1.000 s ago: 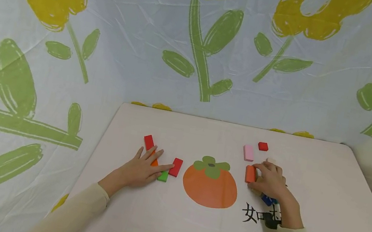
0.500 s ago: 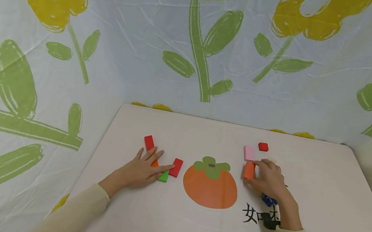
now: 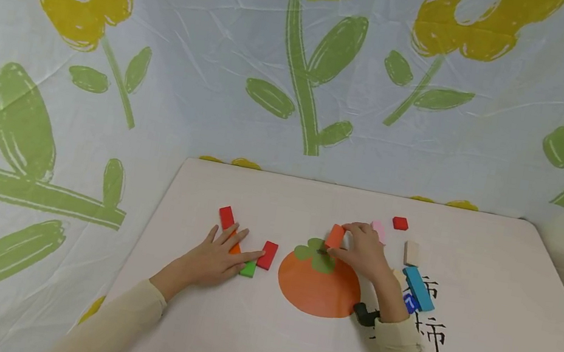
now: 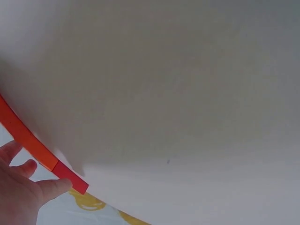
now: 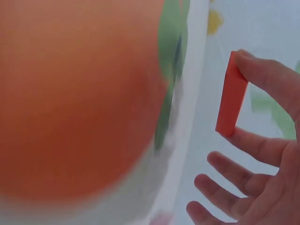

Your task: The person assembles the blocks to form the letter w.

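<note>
My right hand (image 3: 364, 252) pinches an orange-red block (image 3: 335, 237) between thumb and index finger. In the right wrist view the block (image 5: 232, 96) spans the two fingertips, with the other fingers spread apart from it. In the head view it overlaps the leaves of the printed persimmon (image 3: 319, 289). My left hand (image 3: 214, 256) rests with spread fingers over a row of blocks: a red block (image 3: 226, 217), an orange block (image 3: 235, 248) partly hidden by fingers, and a green block (image 3: 247, 268). Its thumb reaches a second red block (image 3: 267, 255). The left wrist view shows the orange block (image 4: 28, 140) end to end with red.
Right of the persimmon lie a pink block (image 3: 378, 231), a small red block (image 3: 400, 223), a pale wooden block (image 3: 411, 254), a long light-blue block (image 3: 419, 289) and a dark-blue block (image 3: 411, 303). A flowered cloth (image 3: 194, 64) stands behind the table.
My right hand has carried the orange-red block left from the loose blocks to over the persimmon's leaves, uncovering the wooden and light-blue blocks. My left hand has stayed put.
</note>
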Demonstrator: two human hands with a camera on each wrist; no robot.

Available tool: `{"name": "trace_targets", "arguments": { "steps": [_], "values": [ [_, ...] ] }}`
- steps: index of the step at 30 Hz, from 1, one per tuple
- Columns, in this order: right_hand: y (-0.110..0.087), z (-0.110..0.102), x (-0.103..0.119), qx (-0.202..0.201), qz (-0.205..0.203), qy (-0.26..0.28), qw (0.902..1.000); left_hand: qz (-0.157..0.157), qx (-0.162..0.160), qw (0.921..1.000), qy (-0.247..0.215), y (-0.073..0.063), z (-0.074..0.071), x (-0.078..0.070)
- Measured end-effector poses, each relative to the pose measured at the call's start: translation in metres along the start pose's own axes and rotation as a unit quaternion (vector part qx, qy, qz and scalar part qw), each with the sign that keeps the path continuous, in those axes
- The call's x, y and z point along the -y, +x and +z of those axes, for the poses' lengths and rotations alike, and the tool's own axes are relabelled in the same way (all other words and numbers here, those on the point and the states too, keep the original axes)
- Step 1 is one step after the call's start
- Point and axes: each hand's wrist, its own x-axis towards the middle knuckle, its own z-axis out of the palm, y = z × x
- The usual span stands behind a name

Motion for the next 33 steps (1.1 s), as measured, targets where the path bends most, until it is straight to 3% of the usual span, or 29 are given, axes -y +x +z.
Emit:
{"name": "trace_targets", "arguments": {
  "steps": [7,16,27,33],
  "values": [
    [0.028,0.032,0.031,0.028,-0.009,0.017,0.9994,-0.002,-0.001,1.0000,-0.005,-0.001,0.002,0.001],
    [0.047,0.062,0.064,0.046,-0.004,0.008,0.9989,0.003,-0.001,1.0000,-0.003,0.000,0.001,0.001],
    [0.057,0.080,0.079,0.067,0.020,-0.064,0.9955,0.004,-0.003,1.0000,-0.003,0.000,0.000,0.001],
    [0.058,0.081,0.085,0.080,0.031,-0.076,0.9934,0.004,-0.008,1.0000,-0.001,0.000,0.000,0.000]
  ]
}}
